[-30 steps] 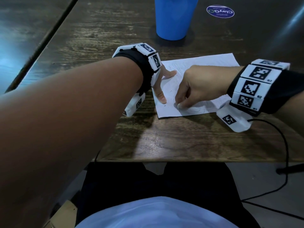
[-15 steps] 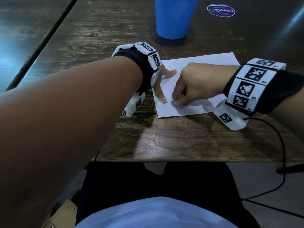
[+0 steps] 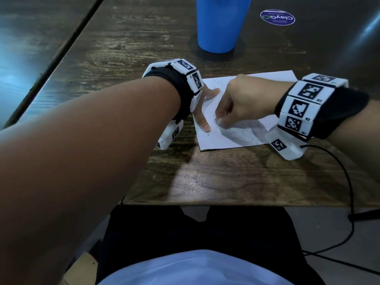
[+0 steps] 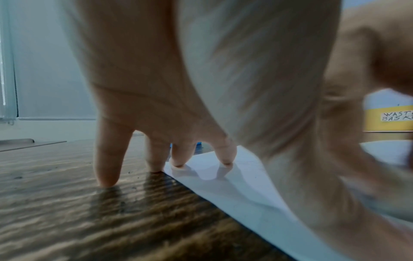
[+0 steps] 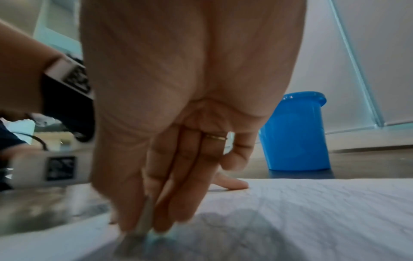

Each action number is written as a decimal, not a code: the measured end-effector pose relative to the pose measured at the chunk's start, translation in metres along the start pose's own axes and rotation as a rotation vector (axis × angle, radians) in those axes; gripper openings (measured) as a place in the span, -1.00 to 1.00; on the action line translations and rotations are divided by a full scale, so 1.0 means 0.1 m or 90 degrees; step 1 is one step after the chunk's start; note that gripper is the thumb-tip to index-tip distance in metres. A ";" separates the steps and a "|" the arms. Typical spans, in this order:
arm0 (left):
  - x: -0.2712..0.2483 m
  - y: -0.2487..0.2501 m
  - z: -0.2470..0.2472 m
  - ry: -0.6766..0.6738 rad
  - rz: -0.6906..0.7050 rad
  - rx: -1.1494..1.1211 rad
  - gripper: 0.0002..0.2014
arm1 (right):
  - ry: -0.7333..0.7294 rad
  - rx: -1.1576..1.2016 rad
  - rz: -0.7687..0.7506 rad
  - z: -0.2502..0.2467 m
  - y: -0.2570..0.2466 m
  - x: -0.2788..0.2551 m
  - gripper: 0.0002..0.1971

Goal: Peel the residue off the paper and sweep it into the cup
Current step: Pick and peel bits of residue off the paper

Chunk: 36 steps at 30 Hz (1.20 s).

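A white paper (image 3: pixel 209 142) with pencil scribbles lies on the dark wooden table (image 3: pixel 226 182). My left hand (image 3: pixel 209 110) presses its left edge flat with straight, spread fingers; some fingertips (image 4: pixel 178 162) are on the sheet, others on the wood. My right hand (image 3: pixel 219 121) pinches a small grey piece (image 5: pixel 143 227) between thumb and fingers, its tip against the paper (image 5: pixel 312 203) close to the left thumb. The piece is blurred. A blue cup (image 3: pixel 222 23) stands upright beyond the paper's far edge, also in the right wrist view (image 5: pixel 295 134).
A round purple sticker (image 3: pixel 277 17) lies right of the cup. A black cable (image 3: pixel 347 182) hangs off the table's front right. The table's front edge (image 3: pixel 226 203) is near my lap. A yellow box labelled waste basket (image 4: pixel 388 118) stands far off.
My right hand has slid a little left and away across the paper, toward the left thumb, still pinched. The left hand and the paper have stayed put.
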<state>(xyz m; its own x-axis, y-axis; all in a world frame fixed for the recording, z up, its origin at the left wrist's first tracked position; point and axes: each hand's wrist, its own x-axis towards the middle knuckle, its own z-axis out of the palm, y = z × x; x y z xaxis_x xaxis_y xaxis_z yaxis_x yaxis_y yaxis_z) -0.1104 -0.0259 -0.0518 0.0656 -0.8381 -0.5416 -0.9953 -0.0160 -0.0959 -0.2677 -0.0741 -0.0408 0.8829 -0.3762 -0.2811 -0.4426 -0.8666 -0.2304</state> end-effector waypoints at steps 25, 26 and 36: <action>0.48 -0.18 0.21 0.012 -0.043 0.091 0.69 | 0.044 -0.047 0.033 -0.02 -0.06 0.03 -0.92; 0.48 -0.19 0.21 0.018 -0.034 0.102 0.69 | 0.067 -0.052 0.056 -0.04 -0.04 0.07 -0.90; 0.34 -0.11 0.14 0.030 -0.032 0.080 0.68 | -0.106 -0.044 -0.063 -0.02 -0.11 -0.08 -0.65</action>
<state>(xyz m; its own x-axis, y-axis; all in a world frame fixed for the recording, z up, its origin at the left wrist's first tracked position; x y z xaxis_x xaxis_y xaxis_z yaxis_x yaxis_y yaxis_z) -0.0960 -0.0464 -0.0801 0.1086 -0.8627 -0.4939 -0.9737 0.0077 -0.2276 -0.2700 -0.0619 -0.0343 0.8805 -0.2336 -0.4124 -0.3384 -0.9191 -0.2019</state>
